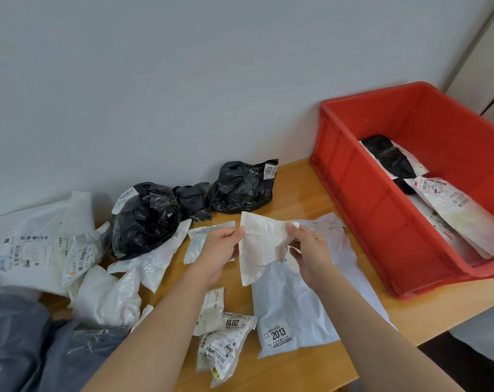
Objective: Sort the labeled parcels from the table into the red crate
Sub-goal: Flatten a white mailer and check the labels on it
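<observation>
I hold a small white parcel (261, 247) up over the middle of the table (302, 182), my left hand (220, 250) pinching its left edge and my right hand (311, 250) pinching its right edge, the side toward me showing no label. Below it, by my right forearm, a grey parcel (285, 306) marked 2013 lies flat near the front edge, and just to its left sits a small white parcel marked 2019 (229, 335). Along the back edge against the wall (183, 80) are two black bags (146, 219), the right one (240, 188) labelled 2023. A heap of white bags (42, 244) covers the left end of the table. The red crate (362, 193) stands on the right end, well apart from my hands, with a black parcel (390, 159) and a white labelled parcel (452, 210) already lying inside it.
</observation>
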The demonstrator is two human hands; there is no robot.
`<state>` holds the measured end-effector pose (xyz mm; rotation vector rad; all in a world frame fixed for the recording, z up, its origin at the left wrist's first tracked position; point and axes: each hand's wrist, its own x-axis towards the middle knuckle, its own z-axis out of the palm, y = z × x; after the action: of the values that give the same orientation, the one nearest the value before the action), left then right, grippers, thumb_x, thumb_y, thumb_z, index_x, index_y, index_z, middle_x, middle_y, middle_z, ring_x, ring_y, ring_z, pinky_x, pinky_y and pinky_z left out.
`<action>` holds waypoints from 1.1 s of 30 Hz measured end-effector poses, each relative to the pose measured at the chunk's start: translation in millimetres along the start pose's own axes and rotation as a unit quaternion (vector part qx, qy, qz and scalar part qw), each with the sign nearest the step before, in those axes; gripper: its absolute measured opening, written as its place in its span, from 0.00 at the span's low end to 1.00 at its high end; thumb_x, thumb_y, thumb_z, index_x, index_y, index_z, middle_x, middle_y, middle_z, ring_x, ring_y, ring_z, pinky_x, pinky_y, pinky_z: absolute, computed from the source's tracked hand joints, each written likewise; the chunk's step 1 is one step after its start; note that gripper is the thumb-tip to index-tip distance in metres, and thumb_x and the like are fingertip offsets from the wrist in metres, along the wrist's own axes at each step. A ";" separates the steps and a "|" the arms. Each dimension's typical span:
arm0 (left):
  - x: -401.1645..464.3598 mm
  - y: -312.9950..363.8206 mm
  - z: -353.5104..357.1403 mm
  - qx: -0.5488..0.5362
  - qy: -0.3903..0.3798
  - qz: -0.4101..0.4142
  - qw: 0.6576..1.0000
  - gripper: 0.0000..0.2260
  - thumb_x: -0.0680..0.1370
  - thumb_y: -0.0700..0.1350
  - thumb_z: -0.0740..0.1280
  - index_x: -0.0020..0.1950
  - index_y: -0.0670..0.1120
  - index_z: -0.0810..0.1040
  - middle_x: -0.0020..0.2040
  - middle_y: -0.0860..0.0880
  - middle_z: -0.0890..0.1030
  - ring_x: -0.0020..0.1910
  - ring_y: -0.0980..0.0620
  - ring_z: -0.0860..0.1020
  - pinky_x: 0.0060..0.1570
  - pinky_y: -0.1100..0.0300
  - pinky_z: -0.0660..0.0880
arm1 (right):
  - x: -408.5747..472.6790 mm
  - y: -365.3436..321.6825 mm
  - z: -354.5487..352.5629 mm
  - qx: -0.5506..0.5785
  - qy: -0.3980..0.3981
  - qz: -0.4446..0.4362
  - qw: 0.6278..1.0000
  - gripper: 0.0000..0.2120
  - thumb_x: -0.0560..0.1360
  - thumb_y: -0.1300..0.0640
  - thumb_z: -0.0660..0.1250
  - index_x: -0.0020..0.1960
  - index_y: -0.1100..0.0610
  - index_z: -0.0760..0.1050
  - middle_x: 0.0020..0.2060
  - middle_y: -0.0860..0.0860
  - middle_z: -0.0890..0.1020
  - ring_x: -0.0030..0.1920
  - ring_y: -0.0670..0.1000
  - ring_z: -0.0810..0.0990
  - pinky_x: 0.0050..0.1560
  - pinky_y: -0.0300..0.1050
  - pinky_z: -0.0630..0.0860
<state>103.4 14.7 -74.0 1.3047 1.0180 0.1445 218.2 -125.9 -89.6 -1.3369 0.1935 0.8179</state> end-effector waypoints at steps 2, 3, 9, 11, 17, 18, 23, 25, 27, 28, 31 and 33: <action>0.2 0.7 1.3 0.000 0.009 -0.001 1.000 0.08 0.81 0.46 0.65 0.52 0.46 0.83 0.52 0.50 0.84 0.53 0.49 0.81 0.57 0.53 0.78 | 0.0 -1.2 -0.3 0.026 0.017 0.011 0.999 0.03 0.74 0.57 0.73 0.45 0.56 0.80 0.43 0.52 0.81 0.44 0.50 0.78 0.46 0.41 0.73; -0.3 1.0 1.6 0.000 0.012 -0.001 1.000 0.08 0.81 0.46 0.65 0.52 0.46 0.83 0.52 0.50 0.84 0.53 0.50 0.81 0.57 0.54 0.78 | -0.5 -1.8 -0.2 0.033 0.021 0.014 0.999 0.03 0.74 0.57 0.72 0.46 0.56 0.80 0.43 0.52 0.81 0.44 0.50 0.78 0.46 0.41 0.73; -3.3 3.4 0.2 0.004 0.012 -0.004 1.000 0.08 0.81 0.45 0.65 0.47 0.47 0.83 0.50 0.49 0.84 0.51 0.48 0.81 0.52 0.55 0.79 | -1.5 -1.7 1.2 0.072 0.014 0.009 0.997 0.08 0.75 0.61 0.71 0.53 0.63 0.81 0.46 0.56 0.84 0.44 0.51 0.82 0.51 0.45 0.80; -5.2 4.9 0.8 0.006 0.013 -0.005 1.000 0.08 0.81 0.46 0.65 0.46 0.47 0.83 0.49 0.49 0.84 0.50 0.48 0.81 0.49 0.56 0.79 | -1.2 -0.3 3.5 0.085 0.012 0.021 0.996 0.07 0.76 0.61 0.70 0.50 0.64 0.81 0.45 0.57 0.84 0.44 0.53 0.82 0.53 0.48 0.80; -9.0 11.8 -3.6 -0.038 -0.079 -0.076 0.993 0.12 0.79 0.50 0.67 0.60 0.47 0.79 0.53 0.47 0.85 0.50 0.48 0.83 0.44 0.53 0.81 | 6.8 2.4 0.2 0.066 0.075 0.053 0.994 0.03 0.77 0.61 0.69 0.46 0.60 0.76 0.29 0.51 0.74 0.28 0.46 0.70 0.30 0.35 0.75; -8.6 11.5 -4.5 -0.058 -0.097 -0.091 0.989 0.15 0.79 0.48 0.67 0.65 0.48 0.76 0.57 0.47 0.82 0.51 0.47 0.83 0.42 0.52 0.81 | 7.5 3.6 -0.6 0.052 0.079 0.050 0.994 0.04 0.77 0.62 0.68 0.52 0.59 0.75 0.31 0.52 0.74 0.29 0.47 0.70 0.29 0.35 0.75; -6.4 8.0 -8.2 -0.065 -0.111 -0.104 0.986 0.17 0.80 0.36 0.62 0.66 0.50 0.74 0.60 0.46 0.77 0.47 0.47 0.82 0.39 0.53 0.82 | 10.7 9.6 -3.1 -0.110 0.061 -0.051 0.991 0.12 0.79 0.57 0.66 0.61 0.47 0.73 0.46 0.54 0.78 0.40 0.50 0.77 0.51 0.49 0.79; -5.6 6.7 -9.6 -0.050 -0.116 -0.105 0.986 0.11 0.80 0.34 0.61 0.56 0.43 0.80 0.52 0.42 0.82 0.41 0.49 0.81 0.37 0.57 0.80 | 8.3 7.9 -4.9 -0.203 0.052 -0.144 0.967 0.07 0.78 0.55 0.66 0.53 0.44 0.79 0.54 0.53 0.78 0.48 0.51 0.77 0.57 0.51 0.77; -1.7 2.9 -11.4 -0.047 -0.102 -0.108 0.988 0.08 0.79 0.33 0.62 0.50 0.37 0.81 0.47 0.39 0.80 0.38 0.49 0.78 0.37 0.58 0.74 | 4.2 3.8 -5.9 -0.241 0.037 -0.234 0.941 0.07 0.79 0.54 0.66 0.47 0.44 0.81 0.55 0.49 0.80 0.53 0.49 0.78 0.56 0.47 0.75; 0.5 1.5 -12.2 -0.052 -0.090 -0.113 0.988 0.08 0.78 0.33 0.62 0.50 0.34 0.80 0.47 0.38 0.78 0.39 0.48 0.77 0.37 0.57 0.73 | 1.8 1.8 -5.9 -0.253 0.022 -0.266 0.930 0.07 0.79 0.53 0.66 0.47 0.46 0.82 0.52 0.46 0.82 0.54 0.48 0.78 0.55 0.45 0.74; 2.3 1.7 -11.5 -0.098 -0.071 -0.129 0.984 0.07 0.79 0.34 0.61 0.52 0.34 0.78 0.49 0.38 0.79 0.42 0.48 0.79 0.37 0.57 0.76 | -7.6 -3.8 -3.5 -0.282 -0.039 -0.294 0.912 0.09 0.76 0.47 0.68 0.47 0.50 0.84 0.44 0.42 0.84 0.51 0.43 0.80 0.53 0.39 0.73; -2.4 6.1 -9.0 -0.142 -0.062 -0.138 0.978 0.07 0.81 0.36 0.60 0.51 0.37 0.77 0.46 0.41 0.81 0.41 0.48 0.80 0.32 0.60 0.80 | -10.0 -4.0 -1.7 -0.287 -0.071 -0.277 0.914 0.07 0.74 0.48 0.71 0.48 0.49 0.84 0.44 0.41 0.85 0.50 0.42 0.81 0.52 0.39 0.74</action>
<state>98.5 21.7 -66.8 0.8926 1.0193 -0.0049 214.2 -131.6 -81.2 -1.7523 -0.5669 0.4877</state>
